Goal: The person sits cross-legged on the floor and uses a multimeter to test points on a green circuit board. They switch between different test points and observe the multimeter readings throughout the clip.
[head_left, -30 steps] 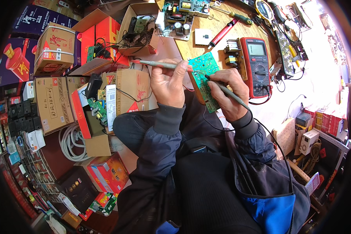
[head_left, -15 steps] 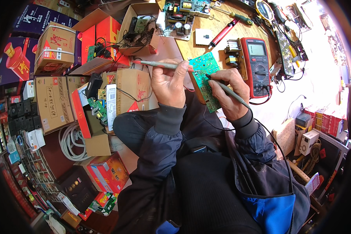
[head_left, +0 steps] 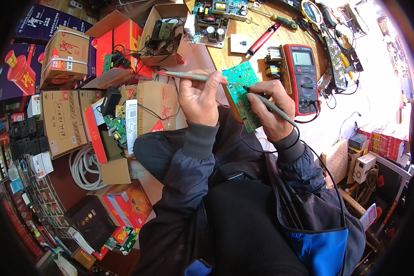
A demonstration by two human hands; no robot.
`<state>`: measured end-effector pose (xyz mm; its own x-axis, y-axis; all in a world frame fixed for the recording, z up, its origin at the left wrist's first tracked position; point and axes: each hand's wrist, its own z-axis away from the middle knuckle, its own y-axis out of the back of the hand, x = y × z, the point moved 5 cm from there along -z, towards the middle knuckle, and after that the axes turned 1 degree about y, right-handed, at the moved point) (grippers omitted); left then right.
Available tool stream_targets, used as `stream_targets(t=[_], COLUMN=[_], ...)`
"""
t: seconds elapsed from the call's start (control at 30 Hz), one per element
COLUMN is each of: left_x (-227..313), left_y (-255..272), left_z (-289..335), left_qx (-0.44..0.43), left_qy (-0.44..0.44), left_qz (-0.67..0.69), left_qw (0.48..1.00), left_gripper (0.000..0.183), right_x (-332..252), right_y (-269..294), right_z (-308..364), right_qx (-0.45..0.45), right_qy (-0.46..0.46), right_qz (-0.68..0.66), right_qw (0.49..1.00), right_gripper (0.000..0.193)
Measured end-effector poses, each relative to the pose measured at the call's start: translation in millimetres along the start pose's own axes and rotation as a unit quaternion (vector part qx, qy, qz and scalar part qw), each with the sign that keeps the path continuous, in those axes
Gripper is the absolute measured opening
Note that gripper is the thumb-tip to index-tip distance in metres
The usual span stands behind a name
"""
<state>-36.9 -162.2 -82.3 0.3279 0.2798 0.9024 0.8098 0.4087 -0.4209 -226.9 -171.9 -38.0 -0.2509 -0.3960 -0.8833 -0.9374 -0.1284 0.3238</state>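
Between my hands a green circuit board (head_left: 237,94) shows its solder side, tilted at the wooden table's near edge. My left hand (head_left: 199,99) is closed on a grey test probe with a red tip (head_left: 191,76), its tip over the board's left side. Pinched in my right hand (head_left: 276,108) is a second grey test probe with a black tip (head_left: 273,109); that tip meets the board near its upper middle, though exact contact is too small to tell. A red multimeter (head_left: 302,79) lies right of the board, leads plugged in.
On the wooden table (head_left: 257,39) are a red pen-like tool (head_left: 264,39), a screwdriver (head_left: 285,21), a white square piece (head_left: 239,43) and a larger circuit board (head_left: 211,27). Cardboard boxes (head_left: 156,103) with electronic parts crowd the left. A black lead (head_left: 324,170) loops past my right arm.
The black-tipped probe has shifted very slightly on the board, with my right fingers. My left hand and the multimeter stay where they were.
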Motion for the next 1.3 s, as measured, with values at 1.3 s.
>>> stream_targets(t=[1.3], left_x=[87.2], left_y=[-8.1], left_z=[160.0], left_qx=[-0.209], left_qy=[0.115], left_qz=[0.149], left_qw=[0.96], left_gripper=[0.019], right_x=[-96.7], right_y=[25.7], right_z=[111.2], right_qx=[-0.129], right_qy=[0.013], right_qz=[-0.271], right_qw=[0.954], right_gripper=[0.021])
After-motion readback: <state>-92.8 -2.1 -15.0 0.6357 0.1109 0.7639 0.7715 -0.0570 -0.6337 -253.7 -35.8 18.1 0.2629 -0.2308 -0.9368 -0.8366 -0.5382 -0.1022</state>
